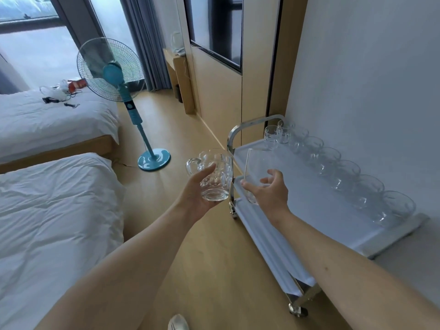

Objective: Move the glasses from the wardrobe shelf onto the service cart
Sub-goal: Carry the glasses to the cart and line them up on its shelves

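1. Left hand [197, 194] out in front, wrapped round a dimpled glass mug [215, 175]. Thumb across the near side, fingers curled behind and under the base, so clamped on it. Mug upright, its handle sticking out to the left, clear of the thumb.
2. Right hand [269, 191] gripping a plain smooth glass [256, 167]. Thumb on the left wall low down, fingers [267, 180] curled round the right side, seen partly through the glass. Upper part and rim poking up well above the fingers, leaning a bit to the left.
3. Both glasses up in the air, just beside each other but not touching. Mug over the wooden floor [190, 258] right by the near edge of the service cart [297, 194], plain glass over the cart's top shelf.
4. On the cart already: a long row of clear cups [342, 172] lined up along the wall side, running from the chrome handle [238, 132] end to the near end. One more glass [272, 136] just in front of that row, close to the handle.
5. Lower shelf of the cart visible under the top one, caster wheel [297, 310] at the near corner.
6. Rest of the room: two beds [52, 222] with white covers on the left, a teal standing fan [114, 72] between them and the wood-panelled wall, a kettle [176, 41] on a small ledge further back.
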### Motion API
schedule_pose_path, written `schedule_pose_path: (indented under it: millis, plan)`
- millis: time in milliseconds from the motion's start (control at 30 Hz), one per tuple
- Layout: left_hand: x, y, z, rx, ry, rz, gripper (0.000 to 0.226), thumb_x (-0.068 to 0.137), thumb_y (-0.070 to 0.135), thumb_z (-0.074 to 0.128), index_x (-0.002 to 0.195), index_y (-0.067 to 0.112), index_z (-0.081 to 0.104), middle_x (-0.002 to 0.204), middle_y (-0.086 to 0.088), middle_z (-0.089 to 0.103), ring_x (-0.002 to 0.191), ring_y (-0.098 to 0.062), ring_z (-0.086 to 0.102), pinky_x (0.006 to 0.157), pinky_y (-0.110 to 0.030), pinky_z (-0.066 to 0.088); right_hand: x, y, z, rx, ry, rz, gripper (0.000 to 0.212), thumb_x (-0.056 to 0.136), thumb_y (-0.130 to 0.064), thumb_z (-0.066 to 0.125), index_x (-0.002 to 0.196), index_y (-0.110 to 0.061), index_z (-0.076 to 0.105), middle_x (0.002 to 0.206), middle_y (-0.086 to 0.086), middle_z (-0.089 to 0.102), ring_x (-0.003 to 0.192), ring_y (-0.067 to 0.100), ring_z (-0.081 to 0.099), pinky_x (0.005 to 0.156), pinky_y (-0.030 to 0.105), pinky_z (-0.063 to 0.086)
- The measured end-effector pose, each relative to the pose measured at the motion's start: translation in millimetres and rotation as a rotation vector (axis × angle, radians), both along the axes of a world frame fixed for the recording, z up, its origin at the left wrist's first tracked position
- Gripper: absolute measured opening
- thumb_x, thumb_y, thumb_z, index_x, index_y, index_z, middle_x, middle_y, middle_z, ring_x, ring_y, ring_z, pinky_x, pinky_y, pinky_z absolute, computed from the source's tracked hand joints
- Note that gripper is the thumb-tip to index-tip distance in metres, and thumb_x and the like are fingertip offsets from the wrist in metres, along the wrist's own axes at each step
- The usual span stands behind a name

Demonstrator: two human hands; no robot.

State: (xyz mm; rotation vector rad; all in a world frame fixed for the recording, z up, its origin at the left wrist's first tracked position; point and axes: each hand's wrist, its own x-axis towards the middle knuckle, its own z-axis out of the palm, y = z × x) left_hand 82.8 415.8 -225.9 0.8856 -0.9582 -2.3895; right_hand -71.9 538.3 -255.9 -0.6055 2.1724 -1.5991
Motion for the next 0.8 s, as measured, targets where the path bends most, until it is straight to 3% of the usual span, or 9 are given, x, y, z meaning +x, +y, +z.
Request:
schedule_pose_path:
  millis: [133, 233, 400, 467, 600, 700, 800]
  plan:
    - [-29, -38, -18, 0.020, -0.039, -0.075, 0.084, 0.064, 0.033, 0.093, 0.137, 0.007, 0.061, 0.118, -0.014, 0.060, 0.108, -0.032, 0.057, 0.100, -0.049, 0.052, -17, -32, -16, 0.004, -0.044, -0.077, 0.085, 0.070, -0.045, 0.090, 0.136, -0.019, 0.045, 0.110, -0.004, 0.054, 0.104, 0.019, 0.059, 0.094, 0.044, 0.053]
    - [-54, -72, -35, 0.042, -0.064, -0.178, 0.064, 0.069, 0.035, 0.090, 0.122, 0.007, 0.071, 0.116, -0.015, 0.063, 0.101, -0.032, 0.062, 0.090, -0.046, 0.055, -31, -60, -32, -0.002, -0.105, -0.160, 0.086, 0.069, -0.045, 0.090, 0.137, -0.020, 0.044, 0.110, -0.004, 0.053, 0.104, 0.019, 0.059, 0.094, 0.046, 0.054]
    - [-92, -132, -54, 0.064, -0.051, -0.397, 0.044, 0.080, 0.035, 0.082, 0.115, 0.010, 0.074, 0.112, -0.013, 0.066, 0.093, -0.028, 0.064, 0.112, -0.049, 0.039, -49, -102, -52, 0.005, -0.170, -0.357, 0.088, 0.067, -0.046, 0.091, 0.137, -0.022, 0.044, 0.111, -0.005, 0.054, 0.105, 0.020, 0.060, 0.086, 0.037, 0.051]
    - [-106, -154, -60, 0.073, -0.056, -0.476, 0.041, 0.079, 0.036, 0.083, 0.111, 0.011, 0.076, 0.103, -0.010, 0.069, 0.087, -0.026, 0.066, 0.101, -0.045, 0.047, -56, -116, -57, 0.012, -0.189, -0.430, 0.088, 0.066, -0.046, 0.091, 0.137, -0.022, 0.044, 0.112, -0.005, 0.055, 0.103, 0.019, 0.060, 0.079, 0.030, 0.045]
    - [-135, -187, -73, 0.040, -0.124, -0.572, 0.058, 0.078, 0.039, 0.083, 0.126, 0.010, 0.068, 0.097, -0.010, 0.068, 0.078, -0.025, 0.066, 0.074, -0.036, 0.055, -62, -136, -68, 0.026, -0.224, -0.539, 0.087, 0.067, -0.045, 0.091, 0.137, -0.023, 0.044, 0.116, -0.003, 0.055, 0.092, 0.006, 0.057, 0.064, 0.019, 0.041]
    - [-156, -201, -81, 0.024, -0.158, -0.605, 0.049, 0.074, 0.039, 0.085, 0.114, 0.014, 0.073, 0.093, -0.009, 0.069, 0.075, -0.024, 0.067, 0.073, -0.036, 0.054, -65, -145, -76, 0.025, -0.258, -0.608, 0.083, 0.068, -0.038, 0.093, 0.134, -0.022, 0.045, 0.115, -0.001, 0.054, 0.088, 0.001, 0.056, 0.052, 0.009, 0.041]
    - [-176, -206, -90, 0.011, -0.196, -0.640, 0.051, 0.072, 0.040, 0.086, 0.111, 0.012, 0.070, 0.085, -0.009, 0.069, 0.072, -0.025, 0.067, 0.074, -0.037, 0.054, -68, -147, -83, 0.060, -0.277, -0.666, 0.084, 0.068, -0.038, 0.093, 0.135, -0.023, 0.044, 0.117, -0.001, 0.055, 0.093, 0.009, 0.059, 0.058, 0.012, 0.040]
